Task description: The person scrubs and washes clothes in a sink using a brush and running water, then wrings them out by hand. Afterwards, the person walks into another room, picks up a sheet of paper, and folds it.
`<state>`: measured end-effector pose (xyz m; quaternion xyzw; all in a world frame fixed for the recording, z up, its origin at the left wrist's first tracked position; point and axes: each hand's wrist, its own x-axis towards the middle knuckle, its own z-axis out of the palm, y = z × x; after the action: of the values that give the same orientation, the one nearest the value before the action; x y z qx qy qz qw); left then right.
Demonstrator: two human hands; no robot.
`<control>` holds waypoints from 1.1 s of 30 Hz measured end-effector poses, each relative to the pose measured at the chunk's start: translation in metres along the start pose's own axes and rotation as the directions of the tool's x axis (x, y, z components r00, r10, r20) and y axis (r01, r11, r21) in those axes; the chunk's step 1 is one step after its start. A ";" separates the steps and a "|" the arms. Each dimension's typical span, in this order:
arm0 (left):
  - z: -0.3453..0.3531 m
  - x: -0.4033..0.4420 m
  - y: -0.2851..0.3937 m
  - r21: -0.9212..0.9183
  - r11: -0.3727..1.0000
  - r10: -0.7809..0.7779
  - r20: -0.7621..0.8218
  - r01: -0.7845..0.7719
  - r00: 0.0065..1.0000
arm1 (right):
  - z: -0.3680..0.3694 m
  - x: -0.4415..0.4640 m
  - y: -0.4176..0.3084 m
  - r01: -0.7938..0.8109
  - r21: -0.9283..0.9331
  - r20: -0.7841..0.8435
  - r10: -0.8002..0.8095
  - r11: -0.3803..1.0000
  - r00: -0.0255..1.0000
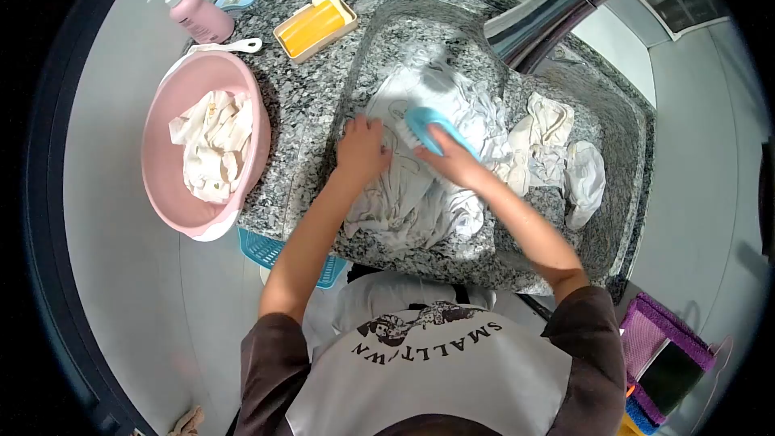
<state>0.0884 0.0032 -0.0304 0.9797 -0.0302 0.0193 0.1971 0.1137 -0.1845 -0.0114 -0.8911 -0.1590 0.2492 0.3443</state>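
Note:
White wet cloth (420, 186) lies bunched over the shallow part of a speckled granite sink (387, 20). My left hand (362, 151) presses on the cloth's left edge, its fingers curled against the fabric; whether they pinch any of it is hard to see. In my right hand (454, 163) is a light blue brush (428, 123), bristles against the cloth, slightly blurred. More pale cloth (546, 125) drapes into the deeper basin at the right, beside a white bundle (585, 182).
A pink basin (157, 169) holding white cloth (216, 145) stands at the left. Behind it are a pink pump bottle (202, 18), a blue item (236, 0) and a dish (347, 26) with yellow soap (311, 26). A metal faucet (557, 12) reaches over the sink.

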 end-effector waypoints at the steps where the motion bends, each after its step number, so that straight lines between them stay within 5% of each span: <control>1: 0.011 0.004 -0.003 0.000 1.000 0.007 0.003 -0.007 1.000 | 0.005 -0.006 -0.004 -0.033 0.101 0.030 0.030 0.994 0.999; 2: 0.021 0.008 -0.006 -0.044 0.999 -0.004 0.050 0.006 0.999 | 0.002 -0.011 -0.007 0.050 0.189 0.033 -0.057 0.981 0.998; 7: 0.016 0.002 -0.016 -0.224 0.975 0.028 0.110 -0.003 0.994 | 0.014 -0.011 -0.018 0.029 0.434 -0.065 -0.001 0.901 0.998; 10: -0.037 -0.028 -0.011 -0.067 0.998 0.030 0.274 -0.012 0.961 | 0.014 -0.033 -0.032 -0.305 0.600 0.318 0.129 0.740 0.939; 13: -0.072 -0.066 -0.023 0.065 0.997 0.013 0.442 -0.046 0.897 | 0.012 -0.044 -0.026 -0.374 0.585 0.487 0.057 0.720 0.871; 14: -0.077 -0.073 -0.026 0.126 0.990 -0.009 0.526 -0.068 0.850 | 0.000 -0.041 -0.026 -0.267 0.386 0.399 0.100 0.883 0.911; 15: -0.081 -0.073 -0.021 0.125 0.990 -0.014 0.527 -0.062 0.850 | -0.011 -0.030 -0.022 -0.268 0.384 0.405 0.100 0.884 0.909; 17: -0.080 -0.072 0.000 0.083 0.981 0.144 0.301 -0.176 0.943 | -0.029 -0.004 -0.015 0.057 0.144 0.133 -0.077 0.988 0.988; 18: -0.070 -0.068 0.010 0.003 0.971 0.232 0.219 -0.238 0.948 | -0.031 0.006 -0.018 0.061 0.140 0.138 -0.080 0.988 0.987; 19: -0.056 -0.063 0.019 -0.069 0.949 0.313 0.128 -0.307 0.941 | -0.029 0.015 -0.024 0.073 -0.051 0.100 -0.068 0.996 0.993; 20: -0.045 -0.061 0.029 -0.096 0.965 0.264 0.298 -0.246 0.918 | -0.027 0.025 -0.029 0.077 -0.239 0.061 -0.064 0.968 0.996; 21: -0.035 -0.057 0.033 -0.110 0.977 0.212 0.456 -0.182 0.864 | -0.017 0.038 -0.023 0.086 -0.239 0.062 -0.073 0.967 0.995; 23: -0.018 -0.059 0.026 -0.123 0.982 0.186 0.458 -0.145 0.869 | 0.006 0.070 -0.003 0.453 -0.538 0.076 -0.493 0.711 0.866; 25: -0.016 -0.058 0.021 -0.139 0.985 0.158 0.464 -0.104 0.872 | -0.017 0.116 0.001 0.438 -0.462 0.112 -0.439 0.771 0.891; 27: -0.025 -0.058 0.023 -0.136 0.988 0.133 0.526 -0.071 0.840 | -0.027 0.151 0.011 0.077 -0.451 -0.088 -0.130 0.889 0.988; 28: -0.030 -0.058 0.027 -0.136 0.988 0.134 0.524 -0.072 0.841 | -0.022 0.150 0.015 0.077 -0.452 -0.089 -0.130 0.889 0.987; 31: -0.049 -0.057 0.033 -0.099 0.995 0.078 0.577 -0.025 0.813 | 0.012 0.115 0.016 0.595 -0.479 -0.034 -0.691 0.645 0.722; 33: -0.055 -0.061 0.034 -0.061 0.995 0.097 0.565 -0.076 0.820 | 0.013 0.063 -0.018 0.782 -0.321 0.140 -0.790 0.534 0.597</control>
<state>0.0243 -0.0032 0.0302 0.9351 -0.1322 -0.2641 0.1957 0.1568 -0.1359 -0.0284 -0.7729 -0.5796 0.0258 0.2571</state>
